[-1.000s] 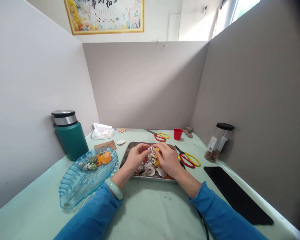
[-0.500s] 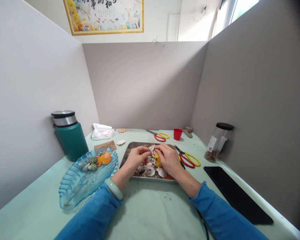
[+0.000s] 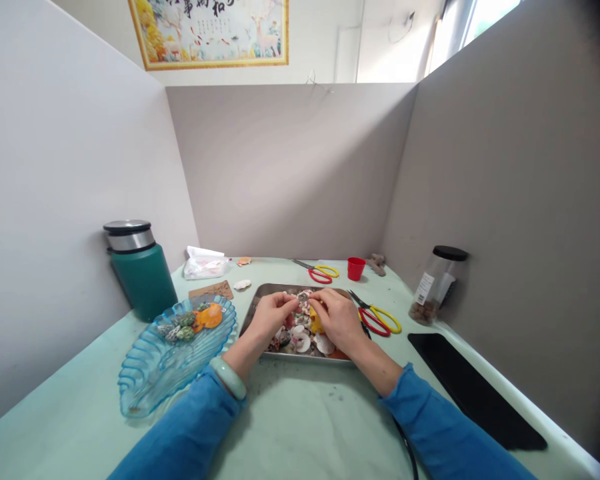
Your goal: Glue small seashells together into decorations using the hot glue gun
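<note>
A metal tray [image 3: 305, 359] lies flat before me, filled with a jumble of seashells [image 3: 301, 341] and a yellow piece [image 3: 316, 321]. Over its far half, my left hand [image 3: 271, 316] is closed, thumb and fingertips pinched at one side of a small shell [image 3: 303, 298]. From the other side my right hand [image 3: 334, 316] pinches at the same small shell, its fingers bent and closed. The fingertips partly cover the shell, so its exact form is unclear.
Left of the tray is a blue shell-shaped glass dish [image 3: 153, 373] with green shells and an orange piece; a green bottle [image 3: 143, 280] stands behind it. Scissors [image 3: 380, 320], a red cup [image 3: 356, 269], a lidded jar [image 3: 436, 287] and a black slab [image 3: 473, 387] sit rightward.
My fingertips have shifted slightly, and the small shell between them shows greyer than the whiter look before. Both hands otherwise stay over the tray.
</note>
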A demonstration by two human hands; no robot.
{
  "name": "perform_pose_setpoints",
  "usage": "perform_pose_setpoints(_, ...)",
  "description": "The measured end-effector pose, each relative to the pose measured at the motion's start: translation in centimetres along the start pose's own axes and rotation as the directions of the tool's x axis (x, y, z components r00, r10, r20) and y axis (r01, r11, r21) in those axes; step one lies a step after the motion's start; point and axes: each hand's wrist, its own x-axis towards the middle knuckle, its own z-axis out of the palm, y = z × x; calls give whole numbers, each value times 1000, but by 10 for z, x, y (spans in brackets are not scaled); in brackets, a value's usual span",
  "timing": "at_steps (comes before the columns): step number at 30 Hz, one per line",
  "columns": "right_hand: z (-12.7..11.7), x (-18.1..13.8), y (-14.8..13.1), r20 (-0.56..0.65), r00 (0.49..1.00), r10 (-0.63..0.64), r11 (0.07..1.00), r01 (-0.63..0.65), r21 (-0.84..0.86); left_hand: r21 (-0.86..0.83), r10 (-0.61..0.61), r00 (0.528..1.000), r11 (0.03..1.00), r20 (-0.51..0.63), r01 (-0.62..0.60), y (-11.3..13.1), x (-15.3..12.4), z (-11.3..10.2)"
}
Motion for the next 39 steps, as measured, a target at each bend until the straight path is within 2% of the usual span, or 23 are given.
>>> perform_pose_setpoints(9,-2,-1,-3,12,1000,2,998,-1,-57,103,56,997,993,-60,-50,-12,5,-1)
perform_pose_setpoints(17,-3,0,-5,40,999,-14,997,17,-71,137,81,991,988,-104,-66,-11,5,-3)
perform_pose_setpoints(27,-2,0,-2,20,1000,10,1000,-9,-23,139,82,995,988,-61,-73,-8,3,1)
perform_pose_setpoints(39,-1,0,-3,38,999,-31,999,30,20,134,85,995,988,-56,-77,-9,4,-1)
